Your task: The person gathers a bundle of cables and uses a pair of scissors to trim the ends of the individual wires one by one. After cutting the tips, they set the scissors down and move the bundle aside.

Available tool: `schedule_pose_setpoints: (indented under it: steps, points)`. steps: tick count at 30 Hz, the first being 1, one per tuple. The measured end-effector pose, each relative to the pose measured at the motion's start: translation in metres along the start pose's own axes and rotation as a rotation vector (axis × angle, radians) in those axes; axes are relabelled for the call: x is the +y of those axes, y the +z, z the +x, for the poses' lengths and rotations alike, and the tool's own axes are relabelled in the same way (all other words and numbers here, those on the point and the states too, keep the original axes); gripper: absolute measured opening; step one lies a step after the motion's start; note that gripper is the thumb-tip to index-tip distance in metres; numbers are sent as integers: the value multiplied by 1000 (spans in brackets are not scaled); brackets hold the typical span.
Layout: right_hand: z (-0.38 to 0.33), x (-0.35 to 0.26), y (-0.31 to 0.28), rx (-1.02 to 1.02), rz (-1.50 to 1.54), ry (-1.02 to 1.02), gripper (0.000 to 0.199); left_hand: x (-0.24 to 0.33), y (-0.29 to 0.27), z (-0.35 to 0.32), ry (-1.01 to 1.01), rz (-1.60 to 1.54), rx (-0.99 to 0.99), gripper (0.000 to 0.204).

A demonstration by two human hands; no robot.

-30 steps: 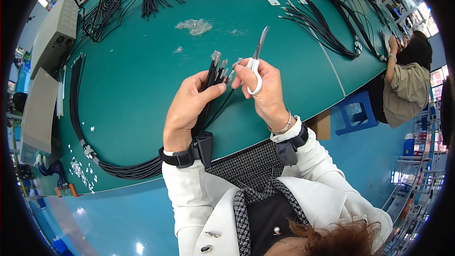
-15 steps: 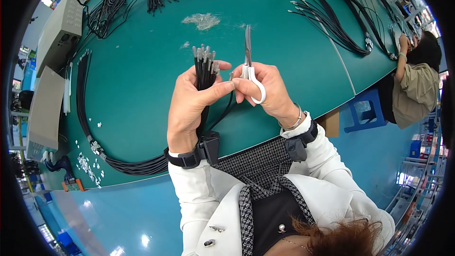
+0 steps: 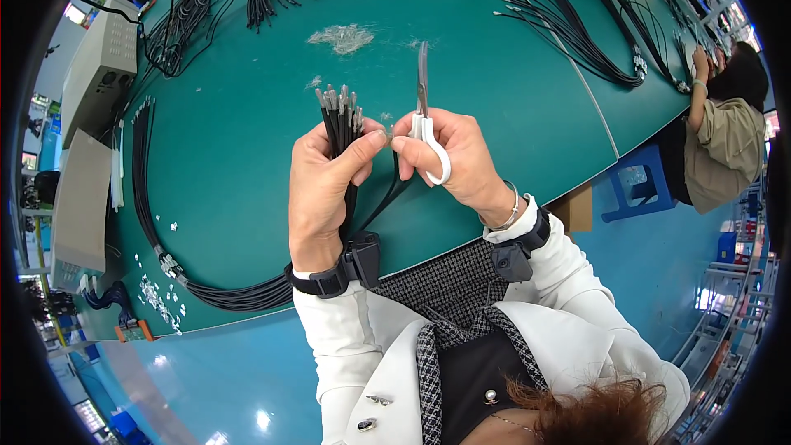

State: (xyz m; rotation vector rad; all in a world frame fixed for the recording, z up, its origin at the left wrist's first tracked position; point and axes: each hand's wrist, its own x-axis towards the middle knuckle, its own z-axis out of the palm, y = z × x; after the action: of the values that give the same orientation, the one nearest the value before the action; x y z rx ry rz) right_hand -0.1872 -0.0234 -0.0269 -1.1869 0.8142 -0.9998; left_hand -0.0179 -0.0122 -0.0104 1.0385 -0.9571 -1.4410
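Note:
Upright in my left hand point(image 3: 320, 177) is a bundle of black cables point(image 3: 339, 119) with silvery tips, gripped below the ends. One single cable point(image 3: 394, 166) stands apart from the bundle, its end between the fingertips of both hands. White-handled scissors point(image 3: 430, 144) rest in my right hand point(image 3: 461, 156), blades together and pointing away from me. That hand's thumb and forefinger are closed at the single cable's end. What exactly the fingertips pinch there is too small to make out. The bundle runs down behind my left wrist.
On the green table point(image 3: 247, 148) lie a heap of clear scraps point(image 3: 342, 38), white bits point(image 3: 161, 301) and a long curved cable bundle point(image 3: 231, 297). Grey metal boxes point(image 3: 103, 66) stand at the left. More cables point(image 3: 560, 33) lie far right, where another person point(image 3: 725, 136) sits.
Both hands have shifted slightly left with the cables and scissors. My fingertips, which were touching, have drawn a little apart at the single cable's end.

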Motion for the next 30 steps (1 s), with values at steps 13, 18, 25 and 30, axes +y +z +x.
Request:
schedule_pose_setpoints:
  steps: [13, 18, 25, 30]
  points:
    - [1, -10, 15, 148, -105, -176, 20, -1, -1, 0, 54, 35, -79, 15]
    - [3, -8, 10, 135, 91, -104, 18, 0, -2, 0, 54, 4, -69, 15]
    - [1, -8, 15, 193, 13, -165, 18, 0, -1, 0, 39, -9, -70, 15]
    - [2, -6, 14, 192, -19, -155, 20, 0, -2, 1, 41, 10, -82, 17]
